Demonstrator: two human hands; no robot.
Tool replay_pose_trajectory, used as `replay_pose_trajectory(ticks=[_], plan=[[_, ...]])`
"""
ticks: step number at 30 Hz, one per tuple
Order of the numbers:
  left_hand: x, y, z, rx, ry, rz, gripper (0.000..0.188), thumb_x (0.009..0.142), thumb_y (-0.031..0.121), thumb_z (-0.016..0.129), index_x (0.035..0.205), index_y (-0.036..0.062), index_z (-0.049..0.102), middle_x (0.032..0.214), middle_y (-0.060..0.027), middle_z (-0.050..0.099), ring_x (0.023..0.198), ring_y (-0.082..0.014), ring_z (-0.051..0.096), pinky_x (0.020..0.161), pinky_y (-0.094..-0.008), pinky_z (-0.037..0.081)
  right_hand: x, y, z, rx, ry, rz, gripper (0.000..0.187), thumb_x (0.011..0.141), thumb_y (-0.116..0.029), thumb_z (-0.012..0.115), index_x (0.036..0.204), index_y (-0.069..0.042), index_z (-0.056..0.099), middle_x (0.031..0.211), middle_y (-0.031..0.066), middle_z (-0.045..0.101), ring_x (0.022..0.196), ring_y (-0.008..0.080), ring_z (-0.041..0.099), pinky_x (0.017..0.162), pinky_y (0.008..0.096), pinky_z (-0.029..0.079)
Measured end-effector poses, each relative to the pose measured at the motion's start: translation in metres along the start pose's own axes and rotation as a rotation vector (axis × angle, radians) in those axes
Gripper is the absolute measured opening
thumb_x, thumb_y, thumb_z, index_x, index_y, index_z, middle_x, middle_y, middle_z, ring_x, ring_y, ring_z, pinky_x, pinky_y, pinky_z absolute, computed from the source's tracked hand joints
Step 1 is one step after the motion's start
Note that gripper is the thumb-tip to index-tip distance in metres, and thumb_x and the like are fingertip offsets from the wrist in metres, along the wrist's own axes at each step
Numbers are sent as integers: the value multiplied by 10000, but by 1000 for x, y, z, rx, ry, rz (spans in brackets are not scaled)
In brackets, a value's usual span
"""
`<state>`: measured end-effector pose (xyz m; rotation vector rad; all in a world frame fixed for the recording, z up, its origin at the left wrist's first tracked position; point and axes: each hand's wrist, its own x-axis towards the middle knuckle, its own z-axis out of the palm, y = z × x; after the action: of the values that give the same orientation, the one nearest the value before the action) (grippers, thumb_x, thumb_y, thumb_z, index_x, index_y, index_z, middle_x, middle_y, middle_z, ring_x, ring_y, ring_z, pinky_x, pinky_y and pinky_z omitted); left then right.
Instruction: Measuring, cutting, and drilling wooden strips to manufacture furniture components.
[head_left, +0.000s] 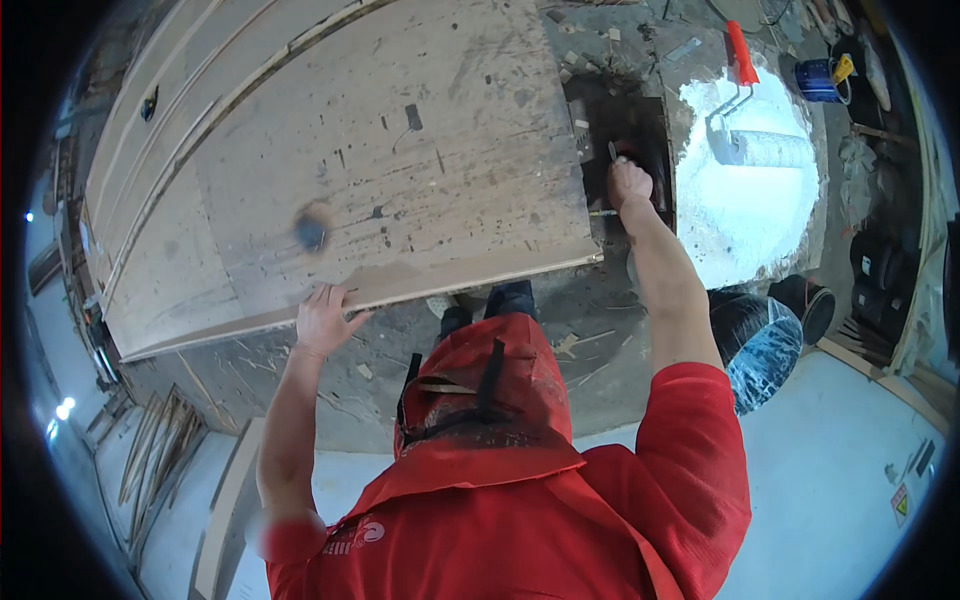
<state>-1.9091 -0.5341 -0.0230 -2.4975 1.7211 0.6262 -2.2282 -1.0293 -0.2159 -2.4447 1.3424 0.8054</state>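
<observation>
A long pale wooden strip (pixel 480 268) lies along the near edge of a worn, stained wooden worktable (pixel 440 130). My left hand (pixel 322 320) grips that edge, its fingers over the strip and its thumb to the right. Past the table's right end, my right hand (pixel 630 183) is closed in a fist above a dark box-like recess (pixel 652 125). A small thin grey tip (pixel 612 151) pokes out at its fingers; the rest is hidden in the grip.
A white-coated board (pixel 740 225) on the right bears a paint roller (pixel 770 150) with a red handle. Beside it are a dark blue can (pixel 818 80) and a white-smeared black bucket (pixel 762 350). Thin strips (pixel 190 135) lie across the table's left side. Sticks (pixel 155 465) lean lower left.
</observation>
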Motion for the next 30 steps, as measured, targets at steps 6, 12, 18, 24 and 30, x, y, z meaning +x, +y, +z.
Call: replay_pose_trajectory(ticks=[6, 12, 18, 24, 30], plan=[[-4, 1, -2, 0, -23, -42, 555, 749, 468, 868, 1029, 75, 594, 992, -117, 672, 979, -304, 678, 790, -448, 559, -60, 2, -1, 319, 299, -121, 267, 1026, -196, 534, 1154, 18, 630, 1216, 266, 666, 1130, 418, 662, 923, 495, 564], [-1, 0, -7, 20, -26, -17, 776, 774, 493, 858, 1308, 35, 529, 1172, -186, 680, 1131, -370, 661, 922, -453, 551, -174, 22, 5, 679, 475, -51, 274, 998, -182, 621, 1179, 21, 655, 1107, 268, 686, 1067, 449, 662, 901, 509, 525], [-34, -4, -26, -135, 7, -44, 911, 777, 553, 836, 1405, -16, 503, 1364, -261, 600, 1313, -426, 551, 1100, -526, 444, -283, 17, 75, 479, 351, -265, 243, 933, -177, 563, 951, 37, 676, 920, 310, 678, 902, 491, 669, 747, 516, 512], [-94, -11, -16, -230, 445, 14, 733, 839, 526, 767, 1297, -11, 571, 1283, -220, 611, 1239, -408, 579, 1097, -490, 436, -344, 4, 241, -518, -101, -781, 195, 914, -214, 610, 837, -68, 713, 810, 111, 722, 646, 273, 661, 526, 408, 471], [-251, -14, 69, -526, 655, -260, 612, 911, 477, 709, 1280, 10, 566, 1235, -198, 612, 1179, -384, 591, 1009, -482, 470, -338, -133, 167, 149, -476, -428, 207, 933, -216, 610, 839, -62, 711, 801, 89, 712, 644, 236, 656, 522, 379, 469]])
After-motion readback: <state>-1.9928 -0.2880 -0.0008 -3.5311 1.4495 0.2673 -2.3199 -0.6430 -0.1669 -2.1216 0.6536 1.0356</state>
